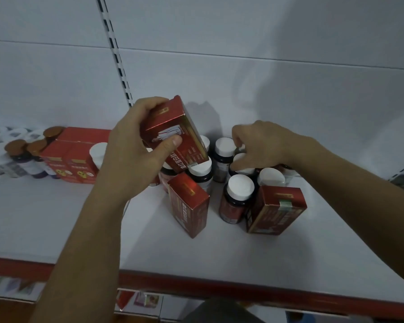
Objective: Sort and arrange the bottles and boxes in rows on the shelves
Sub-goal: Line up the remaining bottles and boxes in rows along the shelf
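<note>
Red box [175, 132] lifted off shelf [56, 220], tilted, in left hand [135, 155]: thumb on front face, fingers wrapped behind, likely clearing it from clutter for sorting. Right hand [259, 145] fingers pinched on white cap of bottle [241, 163] in middle cluster, probably to pull it free. Two more boxes [189, 203] stand at front of cluster, askew, not in row. Left side: red boxes [68, 164] and brown-cap bottles [21, 155] already grouped near back wall.

Back wall: pale grey-white panelled shelf backing [289, 89], one horizontal seam across it.
Upright: white slotted metal strip [117, 57] running down the backing.
Shelf surface: flat white board [44, 217].
Front edge: red trim strip [196, 279].
Light: dim, soft shadows on the backing.
</note>
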A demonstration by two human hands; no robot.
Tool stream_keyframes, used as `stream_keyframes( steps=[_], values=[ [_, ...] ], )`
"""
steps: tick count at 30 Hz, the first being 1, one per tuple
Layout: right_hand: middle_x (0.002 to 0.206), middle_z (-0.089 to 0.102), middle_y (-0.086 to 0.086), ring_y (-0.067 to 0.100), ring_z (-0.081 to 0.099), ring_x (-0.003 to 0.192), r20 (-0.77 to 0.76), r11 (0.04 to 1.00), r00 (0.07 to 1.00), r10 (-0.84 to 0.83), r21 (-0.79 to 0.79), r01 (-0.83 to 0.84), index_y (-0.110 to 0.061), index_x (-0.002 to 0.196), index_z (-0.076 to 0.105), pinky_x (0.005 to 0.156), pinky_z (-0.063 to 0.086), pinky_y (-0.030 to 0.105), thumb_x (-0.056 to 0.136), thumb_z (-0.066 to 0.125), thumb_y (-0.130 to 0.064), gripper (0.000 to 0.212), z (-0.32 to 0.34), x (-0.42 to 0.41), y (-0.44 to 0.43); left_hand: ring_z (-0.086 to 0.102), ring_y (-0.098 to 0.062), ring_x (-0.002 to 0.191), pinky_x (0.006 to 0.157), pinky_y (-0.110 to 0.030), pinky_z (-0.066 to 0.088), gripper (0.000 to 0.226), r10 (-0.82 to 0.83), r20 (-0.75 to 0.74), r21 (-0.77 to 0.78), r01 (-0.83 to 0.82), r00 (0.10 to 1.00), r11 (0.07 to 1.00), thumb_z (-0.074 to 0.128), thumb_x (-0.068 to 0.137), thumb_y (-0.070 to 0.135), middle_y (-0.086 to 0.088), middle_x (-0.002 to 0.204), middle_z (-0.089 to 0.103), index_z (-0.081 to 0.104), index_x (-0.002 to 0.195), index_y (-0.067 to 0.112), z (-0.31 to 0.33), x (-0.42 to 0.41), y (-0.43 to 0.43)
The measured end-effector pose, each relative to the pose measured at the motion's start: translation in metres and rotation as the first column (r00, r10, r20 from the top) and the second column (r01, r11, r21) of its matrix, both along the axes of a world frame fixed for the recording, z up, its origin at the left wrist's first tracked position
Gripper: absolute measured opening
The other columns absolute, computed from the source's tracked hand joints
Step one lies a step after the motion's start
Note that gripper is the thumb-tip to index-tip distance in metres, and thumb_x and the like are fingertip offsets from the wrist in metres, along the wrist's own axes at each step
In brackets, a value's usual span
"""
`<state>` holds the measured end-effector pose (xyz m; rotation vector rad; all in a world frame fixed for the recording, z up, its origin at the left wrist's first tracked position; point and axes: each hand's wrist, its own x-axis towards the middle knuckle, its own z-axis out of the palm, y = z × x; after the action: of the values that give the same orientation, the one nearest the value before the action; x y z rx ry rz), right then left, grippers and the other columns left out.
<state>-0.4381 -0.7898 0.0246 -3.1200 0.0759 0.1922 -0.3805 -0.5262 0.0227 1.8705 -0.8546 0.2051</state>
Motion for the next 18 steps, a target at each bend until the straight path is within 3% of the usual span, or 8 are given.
stream_keyframes(
  steps=[3, 9, 13, 18],
  values=[
    [0.085, 0.057, -0.005, 0.021, 0.057, 0.083, 0.009, 1.0, 1.0, 0.005, 0.004, -0.005, -0.019, 0.101, 0.053, 0.059, 0.042, 0.03, 0.075, 0.076, -0.042, 0.042, -0.007, -0.002, 0.004, 0.064, -0.005, 0.107, 0.085, -0.022, 0.055, 0.051, 0.015, -0.003, 0.001, -0.015, 1.0, 1.0, 0.077, 0.089, 0.014, 0.014, 0.116, 0.064, 0.054, 0.133, 0.022, -0.001, -0.005, -0.001],
    [0.081, 0.056, -0.01, 0.007, 0.052, 0.073, 0.017, 0.982, 0.998, 0.061, 0.181, -0.063, -0.023, 0.102, 0.055, 0.057, 0.04, 0.027, 0.072, 0.079, -0.04, 0.041, -0.006, -0.002, 0.015, 0.064, -0.006, 0.109, 0.084, -0.022, 0.054, 0.052, 0.044, 0.002, 0.005, -0.044, 0.999, 0.999, 0.077, 0.089, 0.018, 0.013, 0.119, 0.064, 0.053, 0.135, 0.022, -0.004, -0.009, -0.001],
    [0.082, 0.058, -0.005, 0.019, 0.054, 0.078, 0.154, 0.973, 0.976, 0.155, 0.146, -0.177, -0.021, 0.096, 0.054, 0.062, 0.046, 0.032, 0.074, 0.079, -0.035, 0.037, -0.021, -0.001, 0.027, 0.063, -0.003, 0.108, 0.086, -0.023, 0.055, 0.052, 0.058, 0.008, 0.006, -0.058, 0.998, 0.998, 0.077, 0.089, 0.017, 0.017, 0.117, 0.063, 0.053, 0.134, 0.023, -0.003, -0.011, -0.004],
    [0.084, 0.065, -0.002, 0.018, 0.059, 0.079, 0.223, 0.953, 0.972, 0.07, 0.275, -0.131, -0.02, 0.091, 0.058, 0.07, 0.053, 0.04, 0.076, 0.08, -0.053, 0.043, -0.024, -0.012, 0.015, 0.064, -0.008, 0.11, 0.089, -0.032, 0.057, 0.052, 0.035, 0.007, -0.019, -0.034, 0.999, 0.999, 0.077, 0.087, 0.021, 0.01, 0.119, 0.064, 0.054, 0.135, 0.021, -0.004, -0.011, -0.012]
  ],
)
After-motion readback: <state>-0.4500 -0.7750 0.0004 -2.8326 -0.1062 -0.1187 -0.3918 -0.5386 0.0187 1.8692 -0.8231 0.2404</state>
